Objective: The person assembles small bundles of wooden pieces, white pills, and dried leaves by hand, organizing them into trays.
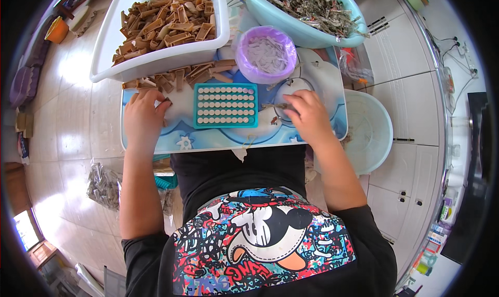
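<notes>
The left hand (143, 112) rests on the tabletop (322, 84) among loose brown pieces (200, 74), fingers curled over one near its fingertips — whether it truly grips it I cannot tell. The right hand (307, 115) pinches a thin metal piece (273, 106) just right of the teal tray (226, 106), which lies between both hands, its rows filled with pale round pieces. Behind the tray stand a white bin (112, 37) of brown pieces, a purple-lined bowl (266, 55) and a light blue basin (306, 34).

Place: a home room is being used for piecework.
Signs: white cabinets (400, 63), tiled floor (73, 120), low table (322, 89) being crowded with tubs (156, 63).
</notes>
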The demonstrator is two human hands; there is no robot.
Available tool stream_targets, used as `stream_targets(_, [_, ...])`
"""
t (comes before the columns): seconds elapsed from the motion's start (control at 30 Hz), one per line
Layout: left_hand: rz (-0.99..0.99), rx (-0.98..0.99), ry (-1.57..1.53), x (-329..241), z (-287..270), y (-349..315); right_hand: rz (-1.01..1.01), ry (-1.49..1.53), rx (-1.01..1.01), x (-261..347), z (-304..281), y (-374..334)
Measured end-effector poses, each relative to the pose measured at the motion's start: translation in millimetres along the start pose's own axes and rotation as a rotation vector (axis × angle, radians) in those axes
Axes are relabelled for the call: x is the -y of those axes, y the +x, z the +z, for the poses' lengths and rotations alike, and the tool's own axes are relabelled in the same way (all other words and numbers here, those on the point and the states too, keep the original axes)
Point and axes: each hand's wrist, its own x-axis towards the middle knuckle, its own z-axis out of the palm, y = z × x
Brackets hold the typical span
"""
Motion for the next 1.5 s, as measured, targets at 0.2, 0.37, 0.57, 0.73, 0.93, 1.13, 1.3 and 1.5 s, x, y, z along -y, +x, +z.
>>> stream_targets(0.2, [-0.328,-0.238,-0.916,2.4,6.0,-8.2,0.133,0.142,-0.060,10.5,-3.8,-3.5])
stream_targets(0.37, [-0.612,0.097,-1.684,-51.0,-17.7,-21.1,0.241,0.399,-0.203,39.1,-25.4,-18.3])
stream_targets(0.57, [-0.084,0.151,-1.126,-101.9,-9.5,-46.8,0.428,0.953,-0.057,71.5,-28.2,-25.3])
stream_targets(0.73, [0.342,0.059,-0.653,-118.4,-16.7,-37.5,0.490,1.032,0.056,78.7,-28.5,-23.6])
stream_targets(0.93, [0.303,0.102,-0.728,-118.6,-10.9,-38.1,0.382,0.841,0.194,77.4,-28.3,-21.4])
stream_targets(1.13, [-0.109,0.226,-1.280,-123.3,7.0,-45.8,-0.061,0.487,0.378,88.1,-33.8,-18.7])
stream_targets(1.3, [-0.336,0.361,-1.326,-131.0,12.9,-62.7,0.206,0.592,0.130,89.9,-37.0,-9.2])
stream_targets(1.5, [-0.117,0.273,-1.113,-136.7,1.4,-58.4,0.322,0.783,0.137,89.6,-28.2,-8.9])
